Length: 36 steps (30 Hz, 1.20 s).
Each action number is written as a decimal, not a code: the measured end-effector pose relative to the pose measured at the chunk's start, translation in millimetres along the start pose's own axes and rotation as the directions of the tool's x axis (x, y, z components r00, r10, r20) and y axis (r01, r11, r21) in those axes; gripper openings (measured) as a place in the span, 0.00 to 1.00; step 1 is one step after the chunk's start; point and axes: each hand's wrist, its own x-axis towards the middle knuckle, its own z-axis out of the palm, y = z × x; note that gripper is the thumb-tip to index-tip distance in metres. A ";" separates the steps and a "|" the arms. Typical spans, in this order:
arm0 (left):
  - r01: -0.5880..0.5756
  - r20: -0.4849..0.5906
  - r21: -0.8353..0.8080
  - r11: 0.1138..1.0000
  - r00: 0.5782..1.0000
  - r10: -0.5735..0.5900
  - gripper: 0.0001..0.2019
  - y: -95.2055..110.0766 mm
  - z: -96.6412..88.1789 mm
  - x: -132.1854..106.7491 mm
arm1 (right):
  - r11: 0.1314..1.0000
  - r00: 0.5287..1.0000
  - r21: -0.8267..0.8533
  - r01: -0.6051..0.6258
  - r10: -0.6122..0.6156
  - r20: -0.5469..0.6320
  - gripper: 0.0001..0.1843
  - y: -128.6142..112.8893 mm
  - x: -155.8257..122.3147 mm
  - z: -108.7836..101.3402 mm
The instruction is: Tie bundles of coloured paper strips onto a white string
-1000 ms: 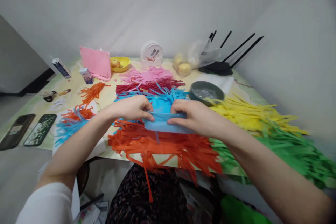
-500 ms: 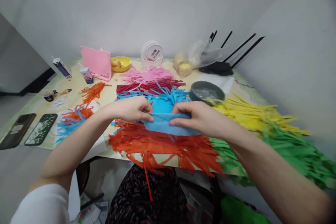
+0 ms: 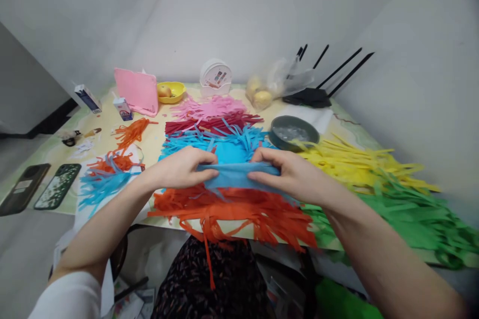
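Note:
My left hand [image 3: 179,169] and my right hand [image 3: 290,173] both pinch the near edge of a blue fringed paper sheet [image 3: 235,175], folding or rolling it between them a little above the table. The rest of that blue sheet [image 3: 224,145] lies flat behind, its cut strips fanning toward the back. Just in front of my hands an orange fringed sheet [image 3: 232,212] hangs over the table's near edge.
Yellow strips [image 3: 359,164] and green strips [image 3: 411,219] cover the right side. A dark bowl [image 3: 294,132], dark red paper [image 3: 209,123] and pink paper [image 3: 211,107] sit behind. Two phones [image 3: 41,187] lie far left, near a loose heap of orange and blue strips [image 3: 105,172].
Both hands have drawn the blue sheet's near edge toward me and slightly up, bunching it tighter; the left hand slid a little lower and left.

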 end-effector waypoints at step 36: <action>-0.108 -0.474 -0.430 0.896 0.872 -0.123 0.11 -17.3 52.3 -9.0 | 0.955 0.893 0.228 0.190 -0.071 -0.445 0.12 31.7 -16.5 45.0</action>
